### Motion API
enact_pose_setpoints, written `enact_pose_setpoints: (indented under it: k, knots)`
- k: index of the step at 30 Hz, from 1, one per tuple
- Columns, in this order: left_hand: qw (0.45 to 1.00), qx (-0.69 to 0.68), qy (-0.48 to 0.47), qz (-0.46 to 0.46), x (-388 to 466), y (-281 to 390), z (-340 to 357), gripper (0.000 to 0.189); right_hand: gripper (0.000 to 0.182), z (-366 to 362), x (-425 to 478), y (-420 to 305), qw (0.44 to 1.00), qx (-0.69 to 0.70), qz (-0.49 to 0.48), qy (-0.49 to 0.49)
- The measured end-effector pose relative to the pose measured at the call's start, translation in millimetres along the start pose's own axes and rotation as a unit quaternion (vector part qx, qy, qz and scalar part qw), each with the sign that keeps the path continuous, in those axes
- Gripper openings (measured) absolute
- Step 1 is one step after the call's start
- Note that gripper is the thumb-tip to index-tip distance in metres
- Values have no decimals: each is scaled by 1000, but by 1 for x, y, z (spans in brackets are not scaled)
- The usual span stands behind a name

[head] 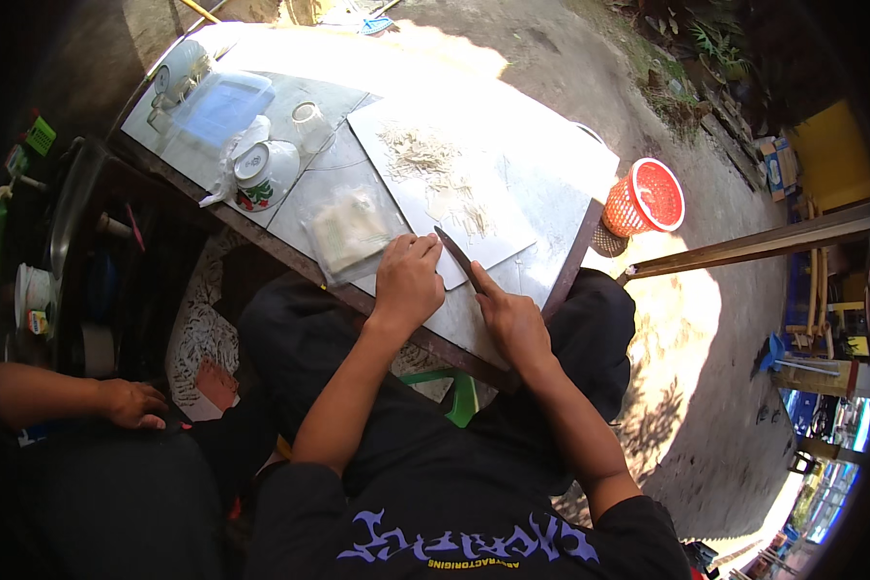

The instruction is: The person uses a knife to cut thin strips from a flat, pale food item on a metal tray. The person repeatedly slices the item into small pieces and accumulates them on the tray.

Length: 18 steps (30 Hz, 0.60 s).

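Observation:
My right hand (511, 319) grips a kitchen knife (461, 257), its dark blade angled over the near end of a white board (496, 250). My left hand (410, 279) rests at the board's near left edge, fingers bent and fingertips beside the knife tip; whether anything is under them is hidden. Thin pale strips (422, 148) lie heaped on the board, with more strips (473, 217) closer to the blade. A small flat pale piece (442, 205) lies among them. Left of my left hand is a clear plastic packet (351, 226) of pale square sheets.
On the tiled table (290, 206) stand an upturned bowl (268, 174), a glass (312, 127) and a clear plastic container (221, 105). A red basket (644, 197) is beyond the right edge. Another person's hand (134, 404) rests at left. Glare washes out the table's far side.

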<state>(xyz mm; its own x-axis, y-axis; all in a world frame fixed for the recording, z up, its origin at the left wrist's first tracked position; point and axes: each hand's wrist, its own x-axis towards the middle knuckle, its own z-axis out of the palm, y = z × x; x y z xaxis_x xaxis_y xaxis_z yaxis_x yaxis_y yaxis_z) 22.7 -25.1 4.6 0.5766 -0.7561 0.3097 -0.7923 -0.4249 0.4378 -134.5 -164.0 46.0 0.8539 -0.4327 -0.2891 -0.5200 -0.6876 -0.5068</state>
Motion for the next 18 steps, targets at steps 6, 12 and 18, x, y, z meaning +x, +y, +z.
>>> enact_pose_setpoints:
  k: [6,12,18]
  knots:
    - [1000,4,4,8,-2,-3,0,45,57,0,-17,5,1000,-13,-5,5]
    - [1000,-25,0,5,-4,-6,1,49,56,4,1,12,997,44,-31,53]
    - [1000,-24,4,9,-5,-9,2,53,55,0,-4,10,994,100,-32,40]
